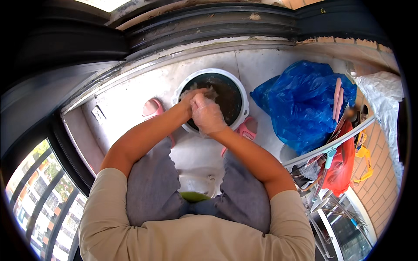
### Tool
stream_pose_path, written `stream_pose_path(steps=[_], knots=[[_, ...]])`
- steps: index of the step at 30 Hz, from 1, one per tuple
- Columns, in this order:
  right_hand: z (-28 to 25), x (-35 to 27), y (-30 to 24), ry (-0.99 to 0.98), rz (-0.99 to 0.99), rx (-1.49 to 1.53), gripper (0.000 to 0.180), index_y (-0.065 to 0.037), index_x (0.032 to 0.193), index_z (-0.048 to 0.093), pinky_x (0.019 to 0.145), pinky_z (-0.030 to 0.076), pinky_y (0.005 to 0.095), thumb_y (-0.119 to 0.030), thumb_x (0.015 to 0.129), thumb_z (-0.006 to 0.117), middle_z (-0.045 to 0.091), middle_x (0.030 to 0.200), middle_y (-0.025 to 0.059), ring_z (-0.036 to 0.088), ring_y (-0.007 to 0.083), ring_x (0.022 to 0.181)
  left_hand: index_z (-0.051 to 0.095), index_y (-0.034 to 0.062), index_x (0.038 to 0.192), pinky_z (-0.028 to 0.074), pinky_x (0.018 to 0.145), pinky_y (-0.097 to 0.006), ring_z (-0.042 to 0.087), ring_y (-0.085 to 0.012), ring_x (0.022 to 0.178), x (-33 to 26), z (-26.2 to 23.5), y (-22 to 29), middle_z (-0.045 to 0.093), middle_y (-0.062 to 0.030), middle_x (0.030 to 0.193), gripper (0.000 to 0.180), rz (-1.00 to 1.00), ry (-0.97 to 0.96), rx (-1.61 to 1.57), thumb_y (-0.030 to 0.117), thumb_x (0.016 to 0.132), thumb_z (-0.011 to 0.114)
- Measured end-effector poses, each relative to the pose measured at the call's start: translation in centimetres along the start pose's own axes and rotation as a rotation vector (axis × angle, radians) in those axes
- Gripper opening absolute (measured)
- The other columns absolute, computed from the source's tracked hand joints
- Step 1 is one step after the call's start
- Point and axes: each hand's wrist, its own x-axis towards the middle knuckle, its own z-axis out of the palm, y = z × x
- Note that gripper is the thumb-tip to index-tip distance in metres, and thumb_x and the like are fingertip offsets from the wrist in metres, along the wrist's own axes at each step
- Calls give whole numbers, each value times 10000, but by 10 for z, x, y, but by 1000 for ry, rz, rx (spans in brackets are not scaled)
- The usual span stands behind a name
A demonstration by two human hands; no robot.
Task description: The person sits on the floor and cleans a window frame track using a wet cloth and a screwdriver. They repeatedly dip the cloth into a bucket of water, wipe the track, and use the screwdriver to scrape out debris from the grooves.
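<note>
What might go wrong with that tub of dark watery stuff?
Some of the dark liquid might splash over the tub's white rim and wet the pink slippers close beside it. Also, the thin, clear glove on the right hand looks loose and wrinkled, so it could slip or let liquid in at the wrist.

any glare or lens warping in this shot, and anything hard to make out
Head view: the pale floor left of the basin is nearly washed out by light, the blue bag shows glossy glints, and the dark rails bow; also head view: detail near the left hand is murky.
</note>
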Motion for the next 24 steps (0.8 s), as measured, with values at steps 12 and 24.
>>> stream_pose_path(steps=[12, 24], knots=[[16, 18, 99, 16, 60, -446, 129, -35, 941, 490, 683, 491, 521, -132, 861, 522, 621, 826, 223, 610, 421, 797, 563, 74, 1016, 474, 520, -300, 598, -194, 728, 10, 10, -9, 623, -84, 875, 187, 270, 190, 51, 88, 845, 637], [-26, 12, 3, -52, 231, 138, 169, -25, 985, 545, 748, 468, 510, -138, 867, 504, 611, 863, 290, 593, 462, 863, 583, 47, 926, 496, 687, -317, 591, -164, 769, -6, 9, -15, 609, -54, 854, 135, 314, -7, 8, 150, 859, 640]])
